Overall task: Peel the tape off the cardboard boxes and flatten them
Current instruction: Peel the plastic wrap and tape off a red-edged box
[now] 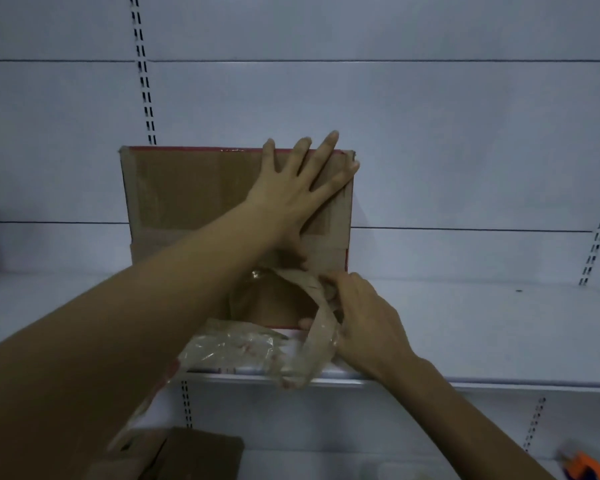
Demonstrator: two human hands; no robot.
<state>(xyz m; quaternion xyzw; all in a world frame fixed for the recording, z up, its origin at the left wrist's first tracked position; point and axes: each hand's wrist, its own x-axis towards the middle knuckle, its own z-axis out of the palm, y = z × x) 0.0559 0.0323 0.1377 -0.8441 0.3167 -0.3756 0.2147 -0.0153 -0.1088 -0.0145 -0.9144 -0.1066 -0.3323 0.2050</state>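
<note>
In the head view, a brown cardboard box (187, 195) with red edging stands on a white shelf (482, 334) at the centre of the frame, its back close to the pale back panel (430, 133). The left hand (291, 188) lies flat on the box's facing panel toward 1 o'clock, with its fingers straight and spread. The fingertips reach the top edge and the right corner, so the hand presses the box rather than grasps it. Just below, at about 5 o'clock from the box's centre, the right hand (364, 320) has its fingers curled round a strip of tape (317, 344). The strip rises in an arc to the box's lower part, where it is still stuck. Toward 7 o'clock from that hand, a crumpled clear wad of loose tape (229, 348) hangs over the shelf's front lip beside the left forearm. A slotted upright (142, 71) runs up the panel at 11 o'clock. On the lower level, a flat piece of cardboard (201, 452) lies at 7 o'clock. A blurred orange object (586, 465) sits in the corner at 5 o'clock and cannot be identified.
</note>
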